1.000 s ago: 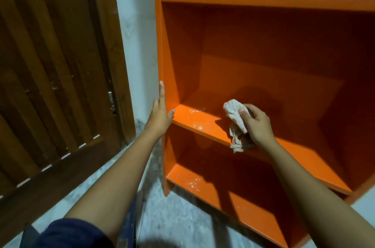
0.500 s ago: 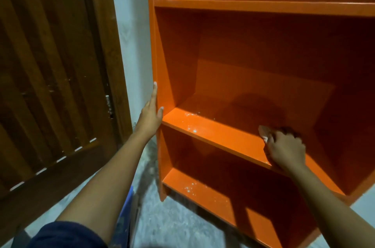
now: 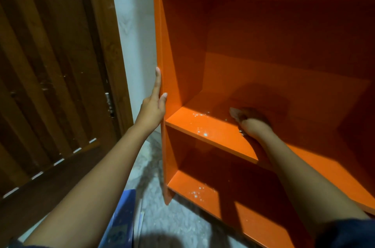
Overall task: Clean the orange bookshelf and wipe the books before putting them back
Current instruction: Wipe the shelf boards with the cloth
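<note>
Right hand (image 3: pixel 253 124) clamped on cloth (image 3: pixel 235 113) | white specks (image 3: pixel 200 126) lay at nine o'clock | left hand (image 3: pixel 154 105), fingers together, braced bookshelf (image 3: pixel 263 45) edge.

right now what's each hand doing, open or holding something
Left hand: open, flat against the orange bookshelf's side panel.
Right hand: closed on the cloth, pressing it on the middle shelf.

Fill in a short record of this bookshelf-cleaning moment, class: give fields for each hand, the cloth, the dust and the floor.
left hand: flat against the front edge of the orange bookshelf side panel
right hand: pressed on the middle shelf, closed on the cloth
cloth: pale, mostly hidden under the hand
dust: white specks on the middle shelf and the bottom shelf
floor: blue book lying near the shelf
books on shelves: none visible
</note>
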`<state>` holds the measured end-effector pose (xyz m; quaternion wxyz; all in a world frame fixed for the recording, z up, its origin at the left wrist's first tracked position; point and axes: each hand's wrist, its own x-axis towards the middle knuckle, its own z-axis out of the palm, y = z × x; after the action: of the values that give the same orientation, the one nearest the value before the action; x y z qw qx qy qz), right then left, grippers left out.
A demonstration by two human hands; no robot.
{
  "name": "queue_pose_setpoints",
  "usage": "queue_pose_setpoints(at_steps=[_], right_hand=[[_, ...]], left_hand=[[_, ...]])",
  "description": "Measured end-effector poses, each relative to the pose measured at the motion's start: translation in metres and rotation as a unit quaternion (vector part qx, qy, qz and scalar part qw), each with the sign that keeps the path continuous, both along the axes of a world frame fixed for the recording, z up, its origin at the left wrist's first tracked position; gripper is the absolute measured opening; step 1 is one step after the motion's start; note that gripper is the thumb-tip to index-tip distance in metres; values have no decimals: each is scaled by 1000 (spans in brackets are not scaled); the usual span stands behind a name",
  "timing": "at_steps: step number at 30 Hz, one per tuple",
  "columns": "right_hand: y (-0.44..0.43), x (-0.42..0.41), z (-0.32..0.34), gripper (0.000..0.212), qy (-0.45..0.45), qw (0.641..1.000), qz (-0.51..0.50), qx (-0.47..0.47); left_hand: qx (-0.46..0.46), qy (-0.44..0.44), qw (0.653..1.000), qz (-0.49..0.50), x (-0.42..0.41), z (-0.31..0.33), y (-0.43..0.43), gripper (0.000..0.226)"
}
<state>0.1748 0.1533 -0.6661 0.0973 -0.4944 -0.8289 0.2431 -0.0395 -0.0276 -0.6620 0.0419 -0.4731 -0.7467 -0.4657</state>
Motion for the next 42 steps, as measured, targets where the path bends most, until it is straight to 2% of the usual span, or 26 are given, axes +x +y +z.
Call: queue_pose_setpoints(at_steps=[5, 8, 11, 13, 15, 16, 18, 22, 24, 26, 29, 34, 42], right_hand=[[-25, -34, -4, 35, -19, 988, 94, 117], [-46, -45, -12, 30, 38, 969, 148, 193], [-66, -47, -16, 26, 91, 947, 215, 220], [-76, -41, -16, 24, 127, 937, 254, 203], [-85, -30, -12, 22, 191, 936, 274, 114], [-88, -24, -9, 21, 222, 934, 270, 71], [-91, -7, -3, 18, 279, 930, 237, 47], [-73, 47, 1, 20, 344, 931, 73, 101], [-63, 84, -3, 24, 317, 933, -30, 171], [-57, 123, -13, 28, 244, 929, -136, 243], [-58, 156, -30, 31, 153, 915, -240, 285], [-71, 122, -37, 24, 118, 928, -197, 293], [-93, 30, -33, 26, 125, 948, -91, 279]], left_hand=[[0, -12, 1000, 16, 3, -1, 3, 68], [-2, -23, 999, 36, 5, -2, 5, 69], [1, -8, 998, 60, 12, -1, 4, 68], [1, 0, 998, 71, 17, -1, 3, 66], [0, -1, 997, 82, 19, -2, 3, 65], [-2, -4, 996, 89, 20, -2, 4, 65], [-6, -12, 995, 96, 22, -2, 3, 65], [-7, -33, 995, 95, 25, 2, 0, 66], [7, -46, 993, 104, 27, 4, 0, 66], [27, -60, 992, 112, 30, 3, 2, 66], [42, -71, 989, 123, 33, -1, 4, 65], [26, -66, 989, 130, 39, 1, 4, 66], [7, -19, 990, 141, 34, -4, 5, 64]])
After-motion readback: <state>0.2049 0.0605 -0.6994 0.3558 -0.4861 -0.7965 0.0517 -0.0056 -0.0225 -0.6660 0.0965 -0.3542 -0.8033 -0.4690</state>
